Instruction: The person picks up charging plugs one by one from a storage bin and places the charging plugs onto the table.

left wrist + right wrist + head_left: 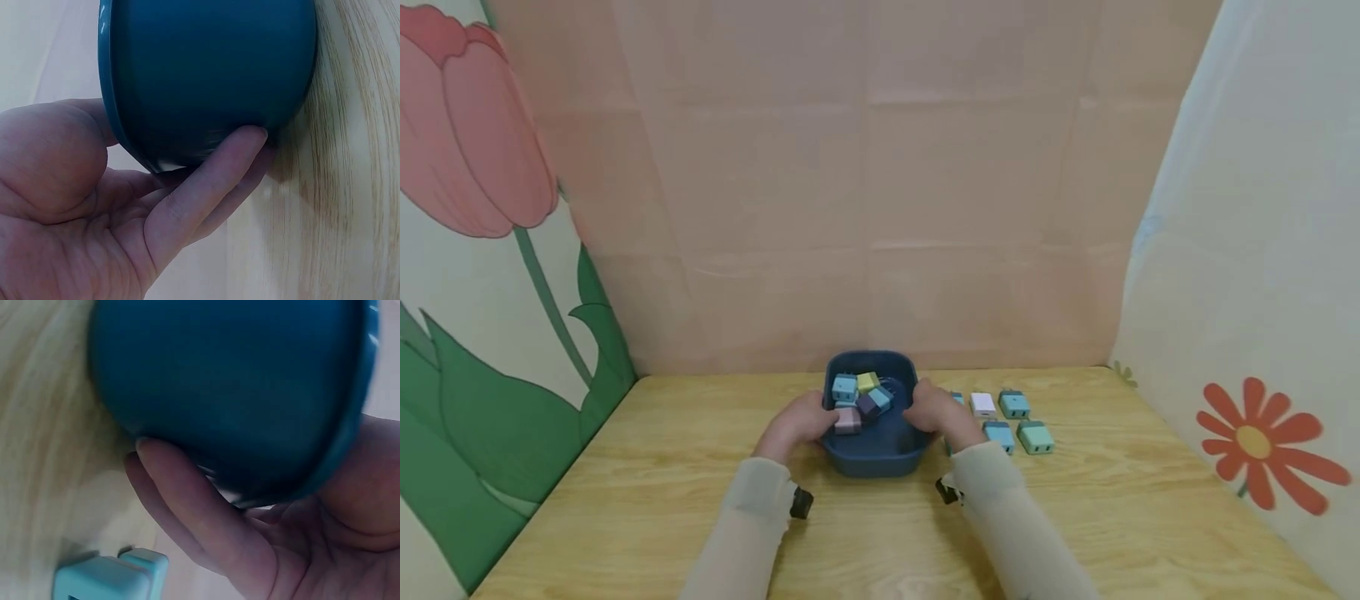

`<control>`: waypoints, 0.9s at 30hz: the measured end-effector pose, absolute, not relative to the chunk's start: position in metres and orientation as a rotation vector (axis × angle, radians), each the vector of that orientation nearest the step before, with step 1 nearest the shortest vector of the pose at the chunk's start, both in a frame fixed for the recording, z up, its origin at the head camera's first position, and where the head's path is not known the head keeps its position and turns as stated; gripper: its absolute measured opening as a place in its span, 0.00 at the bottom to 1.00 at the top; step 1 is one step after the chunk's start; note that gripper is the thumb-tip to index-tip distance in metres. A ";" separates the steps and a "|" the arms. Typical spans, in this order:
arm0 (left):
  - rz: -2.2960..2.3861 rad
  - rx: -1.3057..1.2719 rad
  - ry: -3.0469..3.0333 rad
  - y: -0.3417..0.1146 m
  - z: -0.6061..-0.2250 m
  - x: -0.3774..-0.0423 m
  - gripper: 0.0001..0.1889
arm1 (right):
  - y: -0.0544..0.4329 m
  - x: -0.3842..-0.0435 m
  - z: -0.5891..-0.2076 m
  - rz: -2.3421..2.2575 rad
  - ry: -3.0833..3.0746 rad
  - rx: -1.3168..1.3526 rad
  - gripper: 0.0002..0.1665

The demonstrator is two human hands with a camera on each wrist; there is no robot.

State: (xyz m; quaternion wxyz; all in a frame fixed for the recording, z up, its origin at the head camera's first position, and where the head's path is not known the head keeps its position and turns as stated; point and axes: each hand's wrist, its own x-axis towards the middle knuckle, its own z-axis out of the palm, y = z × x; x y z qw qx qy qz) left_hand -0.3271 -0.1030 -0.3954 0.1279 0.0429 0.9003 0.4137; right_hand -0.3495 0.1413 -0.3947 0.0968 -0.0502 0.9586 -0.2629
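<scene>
In the head view, a dark blue plastic basin [872, 467] sits at mid table between both hands. My left hand [799, 420] grips its left side, thumb over the rim, and my right hand [940, 414] holds the right side likewise. Both wrist views show fingers against the outer wall of the basin [206, 69]. Inside, toward the left, lie several USB charger plugs, among them a light blue charger [844, 387], a yellow charger [867, 382] and a pinkish charger [847, 421]. The right part of the basin's floor is bare.
Right of the basin, more chargers lie in rows on the wooden table [625, 500]: a white charger [982, 405], a blue charger [1014, 405], another blue charger [998, 435] and a green charger [1036, 437]. My right hand partly hides others. A pinkish backdrop [865, 208] stands behind.
</scene>
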 end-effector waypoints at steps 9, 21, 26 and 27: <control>1.213 0.126 2.617 -0.104 -0.395 -0.324 0.19 | 0.120 -0.350 -0.410 -0.687 2.865 0.062 0.42; 1.196 0.133 2.638 -0.102 -0.398 -0.325 0.17 | 0.115 -0.344 -0.411 -0.769 2.874 0.203 0.35; 1.157 0.133 2.725 -0.099 -0.397 -0.328 0.23 | 0.115 -0.348 -0.412 -0.774 2.869 0.221 0.37; 1.167 0.136 2.755 -0.099 -0.396 -0.329 0.26 | 0.115 -0.349 -0.413 -0.779 2.863 0.233 0.37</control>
